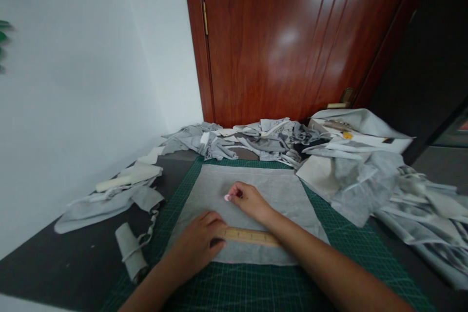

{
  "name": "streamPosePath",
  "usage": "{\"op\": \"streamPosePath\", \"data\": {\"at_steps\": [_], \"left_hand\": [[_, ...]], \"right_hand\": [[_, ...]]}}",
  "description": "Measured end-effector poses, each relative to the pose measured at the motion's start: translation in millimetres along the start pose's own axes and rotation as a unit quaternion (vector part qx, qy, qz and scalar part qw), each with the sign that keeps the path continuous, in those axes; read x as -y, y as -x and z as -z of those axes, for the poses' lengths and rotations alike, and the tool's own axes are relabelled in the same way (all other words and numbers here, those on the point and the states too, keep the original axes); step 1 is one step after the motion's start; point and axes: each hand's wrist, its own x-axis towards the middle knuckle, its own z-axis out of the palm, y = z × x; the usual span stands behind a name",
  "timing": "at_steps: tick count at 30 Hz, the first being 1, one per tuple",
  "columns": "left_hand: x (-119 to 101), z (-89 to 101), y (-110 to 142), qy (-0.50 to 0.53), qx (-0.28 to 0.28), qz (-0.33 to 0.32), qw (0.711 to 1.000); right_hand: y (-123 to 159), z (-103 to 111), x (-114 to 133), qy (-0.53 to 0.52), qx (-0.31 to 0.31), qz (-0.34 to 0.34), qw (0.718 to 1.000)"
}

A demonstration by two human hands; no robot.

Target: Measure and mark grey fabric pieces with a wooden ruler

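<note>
A grey piece of fabric [283,187] lies flat over the green cutting mat [314,192]. Across its nearer half rests a wooden ruler [252,236], running left to right. My left hand [199,236] grips the ruler's left end, thumb and fingers around it. Beyond the ruler, my right hand [246,199] is closed in a pinch over the cloth. Between its fingertips shows a small pink piece of tailor's chalk [227,198]. My right forearm passes over the ruler's right end and hides it.
Grey fabric scraps [263,139] are heaped along the back by the wooden door [263,48]. A tied fabric roll [130,251] stands left of the mat. At right, a white box [365,137] sits among more cloth [365,180]. The wall [80,83] borders the left side.
</note>
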Motion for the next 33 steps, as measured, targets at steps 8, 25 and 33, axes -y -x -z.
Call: {"op": "streamPosePath", "data": {"at_steps": [8,25,33], "left_hand": [[-5.4,-2.4,-4.3,-0.018,0.004,0.004,1.000],[-6.2,-22.3,6.5,-0.095,-0.074,-0.055,0.991],[7.3,-57.5,38.7,-0.268,-0.158,-0.076,0.947]], "right_hand": [[0.5,19.9,-38.6,-0.155,0.060,-0.114,0.980],[3.3,15.4,-38.1,-0.048,0.024,-0.081,0.995],[5.1,13.6,-31.3,0.017,0.017,-0.081,0.996]]}}
